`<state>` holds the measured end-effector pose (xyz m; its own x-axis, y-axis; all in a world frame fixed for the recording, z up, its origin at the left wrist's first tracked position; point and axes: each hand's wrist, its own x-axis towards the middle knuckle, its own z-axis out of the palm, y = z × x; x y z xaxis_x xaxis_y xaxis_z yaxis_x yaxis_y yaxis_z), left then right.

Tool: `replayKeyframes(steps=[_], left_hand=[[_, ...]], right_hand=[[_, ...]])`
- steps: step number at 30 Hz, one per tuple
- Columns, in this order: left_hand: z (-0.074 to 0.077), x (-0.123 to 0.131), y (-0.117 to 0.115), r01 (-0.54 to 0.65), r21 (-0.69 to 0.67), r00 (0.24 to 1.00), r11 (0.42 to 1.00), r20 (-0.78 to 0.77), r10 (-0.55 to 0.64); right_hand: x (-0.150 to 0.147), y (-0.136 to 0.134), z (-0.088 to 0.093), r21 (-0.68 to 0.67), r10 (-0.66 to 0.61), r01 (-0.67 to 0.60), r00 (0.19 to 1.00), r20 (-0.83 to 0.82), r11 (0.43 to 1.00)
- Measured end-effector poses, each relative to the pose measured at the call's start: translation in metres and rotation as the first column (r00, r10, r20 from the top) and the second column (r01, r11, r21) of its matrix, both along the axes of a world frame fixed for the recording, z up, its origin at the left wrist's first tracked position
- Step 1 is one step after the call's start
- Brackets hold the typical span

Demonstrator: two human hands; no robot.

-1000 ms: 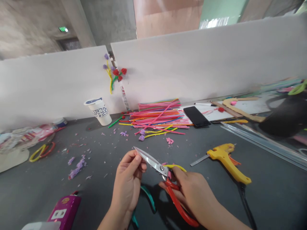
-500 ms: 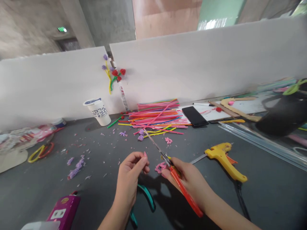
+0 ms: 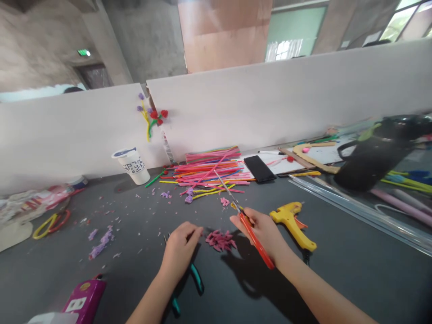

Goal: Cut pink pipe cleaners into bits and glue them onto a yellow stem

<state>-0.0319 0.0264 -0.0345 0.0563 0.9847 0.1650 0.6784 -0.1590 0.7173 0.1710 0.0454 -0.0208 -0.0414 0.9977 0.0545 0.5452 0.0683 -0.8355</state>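
Note:
My right hand (image 3: 265, 229) grips a pair of scissors (image 3: 254, 243) with red handles; the thin blades point up and away, close together. My left hand (image 3: 180, 247) is closed, thumb against fingers, and a bit of pink shows at the fingertips, seemingly a small pink pipe-cleaner piece (image 3: 201, 231). Just right of those fingertips lies a heap of short pink pieces (image 3: 221, 240) on the dark table (image 3: 135, 288). Under my left hand and wrist are pliers with teal handles (image 3: 196, 278), their middle hidden. Farther back lies a bundle of pipe cleaners (image 3: 209, 168), mostly pink.
A yellow glue gun (image 3: 293, 225) lies beyond my right hand. A phone (image 3: 259, 168), a white cup (image 3: 132, 166) and a black jug (image 3: 367, 153) are farther back. Left are purple scraps (image 3: 101, 243), yellow-and-red scissors (image 3: 50, 225) and a magenta power strip (image 3: 84, 299).
My left hand has turned palm down and lowered beside the pink heap, which is now uncovered. My right hand with the scissors has moved up and away from the heap. The view has shifted.

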Motion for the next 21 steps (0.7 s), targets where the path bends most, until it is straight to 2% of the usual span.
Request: replayKeyframes(steps=[5, 7, 10, 12, 14, 16, 21], left_hand=[[0.000, 0.000, 0.002, -0.050, -0.008, 0.998, 0.999, 0.028, 0.050], [0.007, 0.006, -0.004, -0.002, -0.040, 1.000, 0.999, 0.007, 0.002], [0.023, 0.017, -0.012, 0.127, -0.106, 0.986, 0.986, -0.096, -0.138], [0.033, 0.024, -0.009, 0.180, -0.113, 0.968, 0.977, -0.158, -0.196], [0.037, 0.031, 0.005, 0.199, -0.070, 0.960, 0.977, -0.187, -0.209], [0.033, 0.041, 0.029, 0.191, -0.034, 0.962, 0.981, -0.193, -0.193], [0.005, 0.074, 0.094, 0.245, 0.004, 0.952, 0.969, -0.191, -0.240]], right_hand=[[0.013, 0.013, 0.001, -0.086, 0.039, -0.037, 0.999, 0.027, 0.996], [0.021, 0.021, 0.000, -0.097, 0.028, -0.020, 0.996, 0.083, 0.995], [0.035, 0.028, 0.000, -0.088, -0.004, 0.023, 0.977, 0.215, 0.996], [0.042, 0.028, 0.002, -0.066, -0.023, 0.044, 0.955, 0.296, 0.997], [0.046, 0.026, 0.006, -0.039, -0.034, 0.051, 0.935, 0.352, 0.998], [0.047, 0.023, 0.010, -0.014, -0.035, 0.043, 0.924, 0.382, 0.999], [0.045, 0.018, 0.018, 0.020, -0.038, 0.033, 0.915, 0.402, 0.999]])
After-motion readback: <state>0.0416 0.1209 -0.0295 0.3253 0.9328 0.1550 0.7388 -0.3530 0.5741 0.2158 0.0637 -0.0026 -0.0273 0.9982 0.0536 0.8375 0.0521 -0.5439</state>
